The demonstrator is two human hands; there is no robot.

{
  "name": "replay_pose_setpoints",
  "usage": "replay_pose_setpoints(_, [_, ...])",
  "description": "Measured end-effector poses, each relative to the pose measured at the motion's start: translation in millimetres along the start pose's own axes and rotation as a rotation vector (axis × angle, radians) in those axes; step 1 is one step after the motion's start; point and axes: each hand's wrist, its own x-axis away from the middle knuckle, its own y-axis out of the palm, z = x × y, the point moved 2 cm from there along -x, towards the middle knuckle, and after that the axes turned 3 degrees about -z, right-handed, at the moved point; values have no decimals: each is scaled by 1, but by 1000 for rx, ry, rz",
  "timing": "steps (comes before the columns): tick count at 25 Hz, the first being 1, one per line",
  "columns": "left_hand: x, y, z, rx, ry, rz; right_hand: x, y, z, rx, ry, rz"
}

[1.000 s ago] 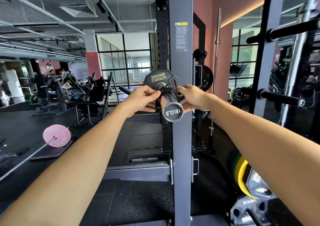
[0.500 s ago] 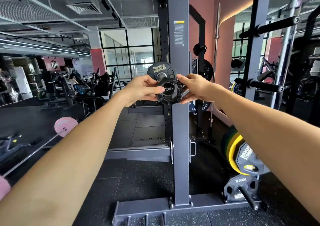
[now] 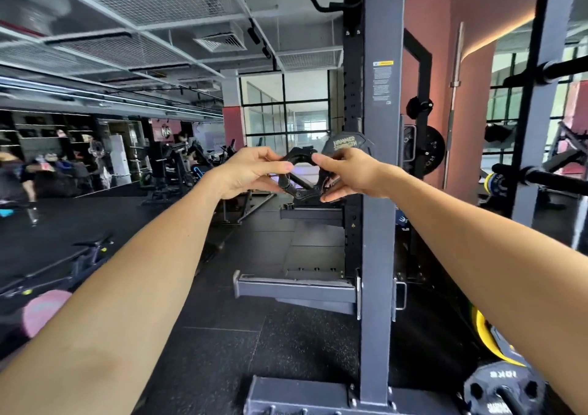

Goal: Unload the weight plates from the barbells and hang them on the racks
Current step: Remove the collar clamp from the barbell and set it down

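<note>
Beside the rack post (image 3: 378, 192), a collar (image 3: 300, 177), seemingly off the bar, is pinched by both hands' grips, left hand (image 3: 246, 176) and right hand (image 3: 348, 176); next, the plate (image 3: 346, 143) should be pulled off.

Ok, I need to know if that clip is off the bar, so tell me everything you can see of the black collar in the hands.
The black collar is a matte, plastic-looking ring clamp with a hinged lever at its lower edge. It is held in the air, free of any bar: gym background shows through its opening. The left hand pinches its left side, the right hand its right. It stands roughly upright, facing the camera, just left of the Hammer Strength plate.
</note>
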Motion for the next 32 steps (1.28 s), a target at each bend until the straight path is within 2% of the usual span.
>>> replay_pose_setpoints(8, [-11, -84, -61, -20, -97, 164, -99, 74, 25, -88, 75, -33])
replay_pose_setpoints(14, [-44, -150, -126, 66, -155, 98, -179, 118, 58, -142, 132, -7])
replay_pose_setpoints(19, [-78, -175, -181, 151, -191, 165, -229, 137, 93, -193, 192, -1])
replay_pose_setpoints(26, [-145, -191, -282, 144, -301, 225, -316, 156, 194, -314, 258, -31])
replay_pose_setpoints(32, [-219, -208, -394, 157, -453, 227, -414, 167, 302, -358, 396, -8])
